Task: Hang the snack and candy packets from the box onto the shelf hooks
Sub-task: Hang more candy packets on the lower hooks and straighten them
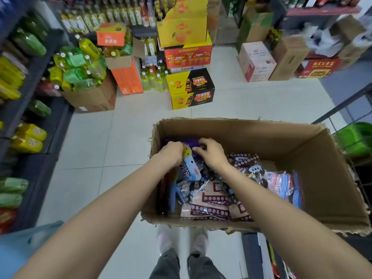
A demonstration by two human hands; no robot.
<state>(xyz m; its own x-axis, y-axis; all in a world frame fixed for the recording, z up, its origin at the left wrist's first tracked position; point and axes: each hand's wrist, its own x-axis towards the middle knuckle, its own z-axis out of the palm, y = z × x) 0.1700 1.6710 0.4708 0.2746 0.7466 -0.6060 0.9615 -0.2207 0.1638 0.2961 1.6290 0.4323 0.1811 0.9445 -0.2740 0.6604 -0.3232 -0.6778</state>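
Far left: shelves of green and yellow bottles; next over, bottles heaped in a carton on the floor, with stacked drink cases behind. Centre: left hand curled round a light-blue packet, gripping its top end just inside the left part of the open box; right hand just beside, fingers bent down onto a purple packet, grip unclear. Right of the hands: brown-patterned and clear candy packets lying loose across the box bottom.
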